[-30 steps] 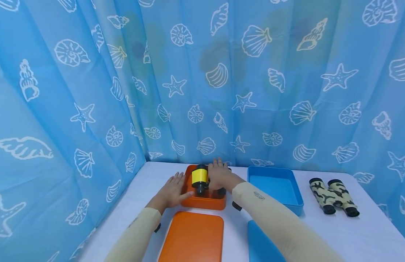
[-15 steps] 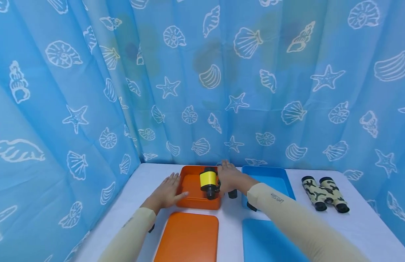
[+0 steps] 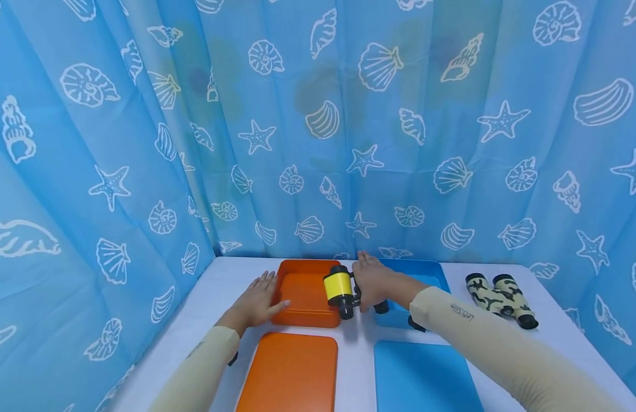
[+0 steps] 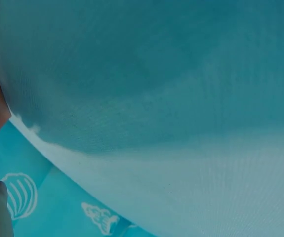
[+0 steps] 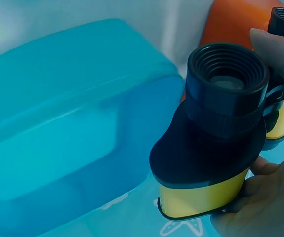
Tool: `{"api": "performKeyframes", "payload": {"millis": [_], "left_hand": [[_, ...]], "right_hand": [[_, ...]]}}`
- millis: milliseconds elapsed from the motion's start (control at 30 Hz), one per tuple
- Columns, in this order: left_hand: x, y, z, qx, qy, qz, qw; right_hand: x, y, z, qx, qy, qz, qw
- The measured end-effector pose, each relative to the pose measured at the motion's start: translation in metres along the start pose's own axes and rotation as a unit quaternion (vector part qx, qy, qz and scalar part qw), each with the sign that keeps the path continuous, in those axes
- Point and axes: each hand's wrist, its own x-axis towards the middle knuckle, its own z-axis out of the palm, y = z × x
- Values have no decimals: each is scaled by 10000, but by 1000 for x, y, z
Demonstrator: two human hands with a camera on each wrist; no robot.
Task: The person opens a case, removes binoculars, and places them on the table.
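Note:
My right hand (image 3: 376, 281) grips yellow and black binoculars (image 3: 340, 290), held over the gap between the orange box (image 3: 303, 293) and the blue box (image 3: 435, 274). In the right wrist view the binoculars (image 5: 225, 128) have one eyepiece facing the camera. The thumb lies by the hinge between the two barrels, and the fingers wrap beneath. Beside them the blue box (image 5: 77, 128) shows its bare inside. My left hand (image 3: 253, 303) rests with straight fingers along the left wall of the orange box, its thumb at the front left corner.
In front of the boxes lie an orange lid (image 3: 289, 375) and a blue lid (image 3: 426, 377), both flat. Camouflage-patterned binoculars (image 3: 503, 300) lie at the right on the white table (image 3: 356, 366). A blue curtain (image 3: 369, 114) with white shells hangs behind.
The right hand has lifted the yellow and black binoculars out of the orange box and carried them right towards the blue box. The left hand stays at the orange box.

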Motion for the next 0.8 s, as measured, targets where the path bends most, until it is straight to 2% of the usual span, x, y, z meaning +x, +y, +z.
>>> {"api": "performKeyframes", "payload": {"millis": [433, 633, 800], "left_hand": [[-1, 4, 0, -100, 42, 75, 9999], [-2, 2, 1, 1, 57, 59, 10000], [-2, 1, -2, 72, 14, 141, 9999]], "right_hand": [[-53, 50, 14, 256, 341, 59, 9991], [-76, 74, 24, 644, 354, -8, 9973], [-97, 84, 25, 769, 325, -17, 9965]]}}
